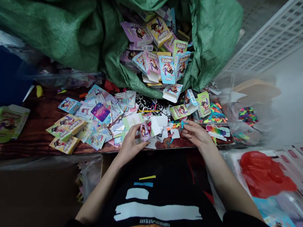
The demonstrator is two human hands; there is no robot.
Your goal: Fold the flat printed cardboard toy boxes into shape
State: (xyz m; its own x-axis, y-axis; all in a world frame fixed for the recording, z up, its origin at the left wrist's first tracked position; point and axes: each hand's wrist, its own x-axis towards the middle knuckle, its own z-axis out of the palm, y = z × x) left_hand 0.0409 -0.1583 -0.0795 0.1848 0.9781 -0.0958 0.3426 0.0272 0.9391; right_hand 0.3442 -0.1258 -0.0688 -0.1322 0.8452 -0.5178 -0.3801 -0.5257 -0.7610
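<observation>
My left hand [129, 143] pinches a small box [145, 130], open flap toward two o'clock; my right hand [195, 133], at its three o'clock, pinches colourful bits [177, 125] on the worktop [39, 118].

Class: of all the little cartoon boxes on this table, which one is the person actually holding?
The pink box in the left hand; the others lie loose.
</observation>
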